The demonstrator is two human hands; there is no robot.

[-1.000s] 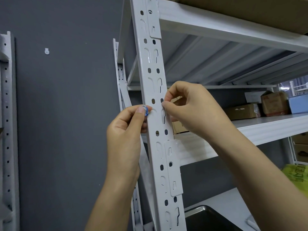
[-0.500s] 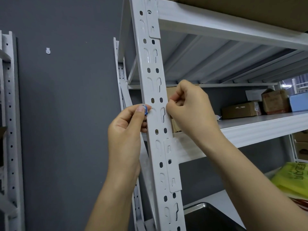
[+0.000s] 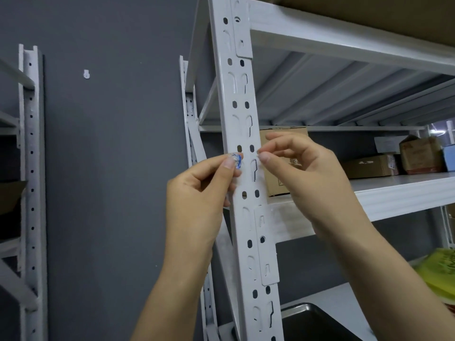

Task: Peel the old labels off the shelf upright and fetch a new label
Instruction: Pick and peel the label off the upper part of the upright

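Note:
The white perforated shelf upright (image 3: 242, 134) runs down the middle of the view, tilted slightly. My left hand (image 3: 199, 200) is at its left edge, thumb and forefinger pinched on a crumpled old label (image 3: 235, 160) with blue print. My right hand (image 3: 300, 173) is at the upright's right edge, thumb and forefinger nearly together; whether a bit of label sits between them I cannot tell. No new label is in view.
White shelves (image 3: 394, 195) extend right, carrying cardboard boxes (image 3: 369, 166). A yellow-green bag (image 3: 440, 274) lies on a lower shelf, a dark metal tray (image 3: 312, 323) below. A second rack (image 3: 32, 168) stands left against the grey wall (image 3: 110, 168).
My right hand has drawn slightly away from the upright's face to its right edge and loosened its fingers. My left hand keeps its pinch on the crumpled label.

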